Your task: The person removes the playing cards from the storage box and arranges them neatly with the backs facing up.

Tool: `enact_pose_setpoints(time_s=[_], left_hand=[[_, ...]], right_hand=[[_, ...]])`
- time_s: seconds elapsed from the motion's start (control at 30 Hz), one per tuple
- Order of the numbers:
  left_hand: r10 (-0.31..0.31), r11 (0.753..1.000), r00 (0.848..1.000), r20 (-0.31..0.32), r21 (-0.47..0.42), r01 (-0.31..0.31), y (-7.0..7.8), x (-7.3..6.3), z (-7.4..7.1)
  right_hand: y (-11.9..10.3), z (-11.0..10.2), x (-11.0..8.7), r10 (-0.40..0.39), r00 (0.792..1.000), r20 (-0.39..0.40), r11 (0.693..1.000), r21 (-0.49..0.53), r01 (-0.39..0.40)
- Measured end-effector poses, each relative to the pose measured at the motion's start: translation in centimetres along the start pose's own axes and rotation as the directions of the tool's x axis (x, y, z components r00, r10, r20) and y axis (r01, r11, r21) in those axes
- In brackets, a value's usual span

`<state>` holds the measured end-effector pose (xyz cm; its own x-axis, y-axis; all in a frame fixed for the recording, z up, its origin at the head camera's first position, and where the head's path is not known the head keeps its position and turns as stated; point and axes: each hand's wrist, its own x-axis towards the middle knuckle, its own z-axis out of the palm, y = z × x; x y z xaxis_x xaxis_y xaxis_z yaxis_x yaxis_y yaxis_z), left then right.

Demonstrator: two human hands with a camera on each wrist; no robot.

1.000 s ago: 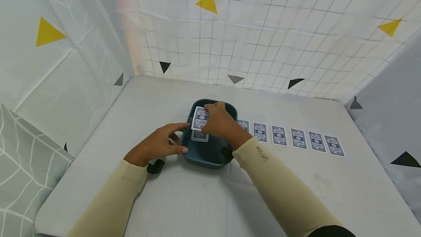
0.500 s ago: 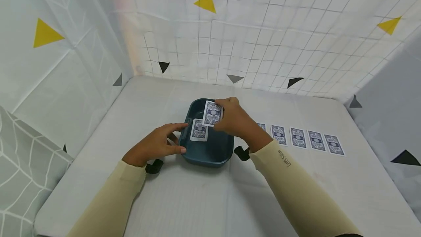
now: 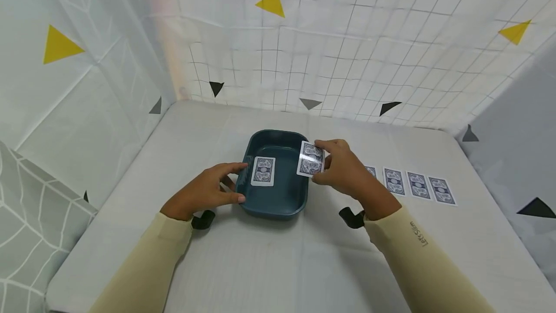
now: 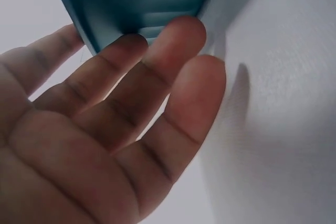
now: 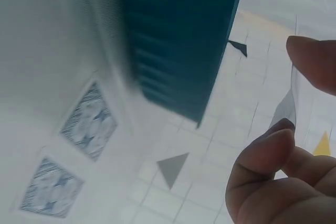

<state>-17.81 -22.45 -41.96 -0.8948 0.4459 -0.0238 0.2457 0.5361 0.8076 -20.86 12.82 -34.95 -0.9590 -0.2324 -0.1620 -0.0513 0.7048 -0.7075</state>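
Note:
My right hand [image 3: 345,172] pinches a playing card [image 3: 310,159] between thumb and fingers, its patterned blue-and-white back showing. The card overlaps the right rim of a dark teal tray [image 3: 278,206] in the head view. In the right wrist view the held card [image 5: 293,95] appears nearly edge-on. Inside the tray, toward its left side, lies another playing card [image 3: 262,171], back up. My left hand [image 3: 203,190] is at the tray's left side, its thumb and fingers spread along the wall. Its fingers [image 4: 173,45] are extended beside the ribbed wall in the left wrist view.
Right of the tray, a row of playing cards [image 3: 394,181] lies face down on the white table [image 3: 260,264]; my right hand covers part of it. White sheeting [image 3: 347,47] with grid lines and yellow, grey and black triangles stands behind the table.
My right hand has carried its card rightward from above the tray's left side to the right rim, uncovering the card inside. My left hand has stayed by the tray.

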Motion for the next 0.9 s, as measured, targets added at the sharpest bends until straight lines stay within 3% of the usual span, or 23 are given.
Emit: enact_pose_setpoints(time_s=[0.4,0.57,0.9], left_hand=[[0.003,1.000,1.000,-0.003,0.011,-0.003,-0.3,-0.1,-0.1],[0.019,1.000,1.000,-0.002,0.011,-0.019,-0.3,-0.1,-0.1],[-0.009,1.000,1.000,0.003,0.008,0.008,-0.1,0.0,0.0]], right_hand=[[5.5,0.4,-2.9,0.053,0.999,0.011,0.999,-0.001,-0.053],[6.8,1.8,-3.4,0.067,0.997,0.046,0.997,0.036,-0.068],[8.2,3.9,-3.5,0.108,0.990,0.088,0.993,0.042,-0.112]])
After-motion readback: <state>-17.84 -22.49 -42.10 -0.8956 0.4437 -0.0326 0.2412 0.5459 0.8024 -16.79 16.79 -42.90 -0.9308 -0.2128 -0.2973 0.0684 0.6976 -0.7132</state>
